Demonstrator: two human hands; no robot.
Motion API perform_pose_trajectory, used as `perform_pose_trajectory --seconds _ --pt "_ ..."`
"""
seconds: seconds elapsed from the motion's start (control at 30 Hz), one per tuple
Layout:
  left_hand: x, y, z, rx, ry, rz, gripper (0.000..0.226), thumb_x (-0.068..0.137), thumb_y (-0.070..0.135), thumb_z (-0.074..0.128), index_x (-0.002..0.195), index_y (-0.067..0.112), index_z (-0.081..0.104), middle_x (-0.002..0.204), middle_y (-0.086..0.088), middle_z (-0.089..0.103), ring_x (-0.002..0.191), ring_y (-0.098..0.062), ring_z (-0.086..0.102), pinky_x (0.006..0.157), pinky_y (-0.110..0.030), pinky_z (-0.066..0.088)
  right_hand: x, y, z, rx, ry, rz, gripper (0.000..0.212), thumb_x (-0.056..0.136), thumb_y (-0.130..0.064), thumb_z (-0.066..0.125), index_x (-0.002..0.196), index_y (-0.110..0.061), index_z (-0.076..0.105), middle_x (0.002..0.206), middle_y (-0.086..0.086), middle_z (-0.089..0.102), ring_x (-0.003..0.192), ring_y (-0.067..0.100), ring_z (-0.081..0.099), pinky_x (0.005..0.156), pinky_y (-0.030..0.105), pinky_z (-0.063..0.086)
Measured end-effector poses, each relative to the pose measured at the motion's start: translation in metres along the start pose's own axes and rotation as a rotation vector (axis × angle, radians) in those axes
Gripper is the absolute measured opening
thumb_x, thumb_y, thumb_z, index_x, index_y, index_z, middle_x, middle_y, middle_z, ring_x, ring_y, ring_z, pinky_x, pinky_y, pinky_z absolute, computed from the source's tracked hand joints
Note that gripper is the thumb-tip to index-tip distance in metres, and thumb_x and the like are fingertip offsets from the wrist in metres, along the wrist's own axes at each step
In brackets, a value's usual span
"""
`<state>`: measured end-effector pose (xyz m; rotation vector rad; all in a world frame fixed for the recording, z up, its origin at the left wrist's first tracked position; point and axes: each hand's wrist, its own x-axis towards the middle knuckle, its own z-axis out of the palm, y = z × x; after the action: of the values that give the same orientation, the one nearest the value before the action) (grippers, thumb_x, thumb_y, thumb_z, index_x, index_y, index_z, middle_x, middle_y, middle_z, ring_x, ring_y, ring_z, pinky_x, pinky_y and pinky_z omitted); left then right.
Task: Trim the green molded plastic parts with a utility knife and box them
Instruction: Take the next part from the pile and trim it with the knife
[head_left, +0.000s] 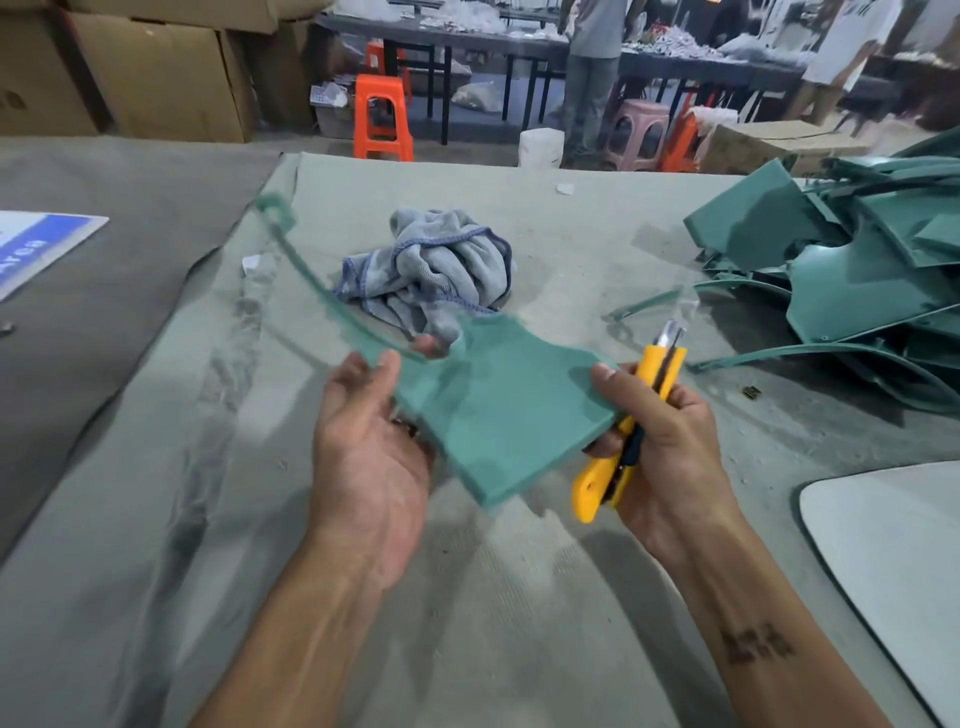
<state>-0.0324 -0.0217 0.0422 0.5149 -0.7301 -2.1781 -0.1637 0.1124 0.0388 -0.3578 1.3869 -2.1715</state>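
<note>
Above the counter (519, 597), green part (498, 410) held aloft, blurred: left hand (371, 441) pinching its near edge, right hand (657, 441) gripping yellow utility knife (631, 426), thumb on panel. Best steadied before trimming, blade angled away from fingers.

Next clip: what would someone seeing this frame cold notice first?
First, the green molded part held up mid-frame between both hands, its thin curved strip sweeping up to the left. The right hand also grips a yellow utility knife with its blade tip showing, while the left hand holds the part's other edge. Behind lie a crumpled grey cloth and, far right, a heap of green parts.
</note>
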Motion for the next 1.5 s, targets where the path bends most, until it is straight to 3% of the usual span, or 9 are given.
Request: perform_pose_trajectory --seconds 0.1,0.4,0.57,0.7,0.83,0.93,1.0,1.13,1.5 --pt "-0.004 -0.010 0.001 0.132 -0.070 -0.052 0.049 0.076 0.009 0.066 0.123 0.011 0.053 0.107 -0.009 0.076 0.091 -0.023 0.074 0.076 -0.035 0.063 0.002 0.000 -0.001 0.052 0.036 0.003 0.024 0.077 -0.020 0.081 0.079 -0.013 0.058 0.072 0.002 0.060 0.047 0.013 0.046 0.045 0.023 0.043" --pt "-0.008 -0.015 -0.002 0.265 -0.114 -0.127 0.023 0.082 0.027 0.069 0.099 0.016 0.081 0.110 -0.010 0.077 0.095 -0.023 0.076 0.065 -0.032 0.061 0.006 -0.007 -0.008 0.095 -0.079 0.056 0.030 0.081 -0.034 0.079 0.086 -0.010 0.063 0.066 -0.002 0.059 0.046 0.008 0.043 0.044 0.019 0.041" --pt "0.000 -0.018 -0.011 0.663 0.051 0.421 0.064 0.089 -0.003 0.057 0.141 0.030 0.037 0.148 0.005 0.050 0.117 -0.011 0.066 0.080 -0.032 0.060 0.007 -0.012 -0.008 0.186 0.024 0.060 0.017 0.078 -0.026 0.081 0.074 -0.014 0.070 0.071 0.001 0.062 0.042 0.006 0.042 0.040 0.016 0.039" --pt "0.003 -0.022 -0.024 1.510 -0.168 0.816 0.098 0.077 0.012 0.080 0.157 0.034 0.029 0.171 -0.005 -0.013 0.158 -0.021 -0.012 0.126 -0.045 0.011 0.003 -0.019 -0.007 0.166 -0.004 0.097 0.023 0.076 -0.027 0.079 0.057 -0.019 0.068 0.059 -0.002 0.055 0.038 0.004 0.039 0.037 0.015 0.036" --pt "0.001 -0.020 -0.024 1.639 -0.167 1.098 0.051 0.083 0.021 0.067 0.134 0.021 0.067 0.164 -0.009 0.033 0.157 -0.037 0.010 0.120 -0.068 -0.003 -0.003 -0.020 0.001 0.208 -0.134 0.158 0.032 0.076 -0.046 0.073 0.076 -0.014 0.072 0.055 -0.004 0.056 0.035 0.003 0.039 0.037 0.011 0.035" --pt "-0.002 -0.020 -0.026 1.458 -0.090 1.213 0.037 0.085 0.008 0.065 0.117 0.023 0.075 0.127 0.002 0.072 0.125 -0.020 0.063 0.118 -0.053 0.033 -0.003 -0.016 0.004 0.294 -0.124 0.073 0.044 0.093 -0.058 0.056 0.092 -0.015 0.061 0.063 0.003 0.057 0.044 0.010 0.045 0.046 0.021 0.042" --pt "-0.008 -0.020 -0.021 1.333 -0.002 1.136 0.037 0.082 0.011 0.076 0.113 0.031 0.072 0.108 0.005 0.076 0.089 -0.011 0.069 0.082 -0.023 0.051 -0.005 -0.009 0.002 0.153 -0.071 -0.159 0.036 0.107 -0.045 0.048 0.095 -0.013 0.058 0.068 0.012 0.059 0.048 0.021 0.048 0.051 0.028 0.042" --pt "-0.010 -0.020 -0.014 1.446 -0.019 1.096 0.021 0.095 0.030 0.068 0.106 0.016 0.079 0.100 -0.001 0.079 0.087 -0.017 0.061 0.062 -0.015 0.033 -0.017 0.006 0.004 -0.138 -0.227 -0.562 0.033 0.108 -0.037 0.052 0.101 -0.005 0.057 0.073 0.019 0.065 0.042 0.031 0.058 0.044 0.030 0.044" --pt "-0.015 -0.015 -0.010 1.422 -0.073 0.877 0.035 0.095 0.046 0.052 0.075 0.017 0.051 0.054 -0.004 0.051 0.049 -0.026 0.044 0.052 -0.025 0.020 -0.037 0.038 0.032 -0.511 -0.330 -0.684 0.028 0.110 -0.051 0.044 0.098 -0.028 0.055 0.069 -0.007 0.059 0.051 0.017 0.065 0.043 0.038 0.052"
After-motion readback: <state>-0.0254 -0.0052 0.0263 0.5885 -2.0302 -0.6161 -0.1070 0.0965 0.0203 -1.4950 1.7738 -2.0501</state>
